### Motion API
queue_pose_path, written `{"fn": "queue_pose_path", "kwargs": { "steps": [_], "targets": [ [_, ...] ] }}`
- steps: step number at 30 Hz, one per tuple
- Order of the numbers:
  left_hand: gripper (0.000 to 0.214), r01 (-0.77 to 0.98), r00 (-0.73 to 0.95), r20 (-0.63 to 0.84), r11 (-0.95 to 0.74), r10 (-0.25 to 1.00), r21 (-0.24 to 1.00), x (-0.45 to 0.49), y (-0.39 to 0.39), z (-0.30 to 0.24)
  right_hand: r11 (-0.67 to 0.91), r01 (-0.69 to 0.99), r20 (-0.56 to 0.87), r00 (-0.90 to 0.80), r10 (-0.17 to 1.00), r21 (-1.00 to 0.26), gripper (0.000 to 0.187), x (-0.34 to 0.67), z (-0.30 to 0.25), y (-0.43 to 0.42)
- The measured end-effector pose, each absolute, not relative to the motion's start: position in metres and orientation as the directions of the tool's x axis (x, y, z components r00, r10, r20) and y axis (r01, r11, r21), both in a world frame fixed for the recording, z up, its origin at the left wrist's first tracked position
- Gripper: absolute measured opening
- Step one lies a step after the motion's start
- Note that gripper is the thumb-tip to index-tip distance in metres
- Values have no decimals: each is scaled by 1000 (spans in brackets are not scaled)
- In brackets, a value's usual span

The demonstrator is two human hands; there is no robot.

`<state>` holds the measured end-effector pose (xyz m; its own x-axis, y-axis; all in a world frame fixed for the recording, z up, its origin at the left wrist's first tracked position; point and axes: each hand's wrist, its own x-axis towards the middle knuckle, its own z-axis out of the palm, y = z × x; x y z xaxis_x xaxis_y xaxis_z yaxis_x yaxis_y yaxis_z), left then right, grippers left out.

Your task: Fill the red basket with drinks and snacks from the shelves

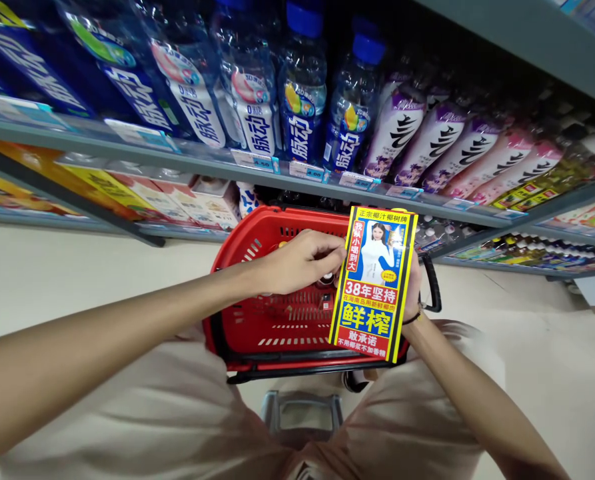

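A yellow, blue and red coconut juice carton [372, 287] stands out above the right part of a red shopping basket [237, 233], its printed front facing me. My right hand [414, 283] grips it from behind along the right edge, and the carton hides most of its fingers. My left hand [304, 260] hovers over the basket with curled fingers, their tips right at the carton's left edge. Whether those fingertips pinch anything is hidden. Below them, small dark-and-red items [326, 300] lie in the basket, too covered to name.
Ahead runs a shelf [187, 150] lined with blue-capped drink bottles [302, 93] and purple-and-white bottles [394, 130]. Boxed drinks [177, 200] fill a lower shelf on the left. The basket's black handle [432, 283] sticks out at right. My legs and a grey stool [302, 407] are below.
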<state>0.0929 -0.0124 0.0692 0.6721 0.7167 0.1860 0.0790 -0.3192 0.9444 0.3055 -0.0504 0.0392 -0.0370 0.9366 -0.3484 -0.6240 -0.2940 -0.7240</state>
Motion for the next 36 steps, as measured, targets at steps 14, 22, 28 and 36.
{"fn": "queue_pose_path", "kwargs": {
  "steps": [14, 22, 28, 36],
  "targets": [
    [42, 155, 786, 52, -278, 616, 948, 90, -14, 66, -294, -658, -320, -84, 944, -693, 48, 306, 42, -50],
    [53, 369, 834, -252, -157, 491, 916, 90, -17, 64, -295, -715, -305, -120, 945, -634, 47, 306, 48, -51],
    [45, 374, 833, -297, -78, 467, 924, 95, -15, 51, -304, -767, -404, -64, 912, -564, 47, 301, 49, -49],
    [60, 470, 689, -400, 47, 605, 881, 109, -17, 41, -347, -789, -499, -59, 865, -508, 39, 299, 47, -47]
  ]
}}
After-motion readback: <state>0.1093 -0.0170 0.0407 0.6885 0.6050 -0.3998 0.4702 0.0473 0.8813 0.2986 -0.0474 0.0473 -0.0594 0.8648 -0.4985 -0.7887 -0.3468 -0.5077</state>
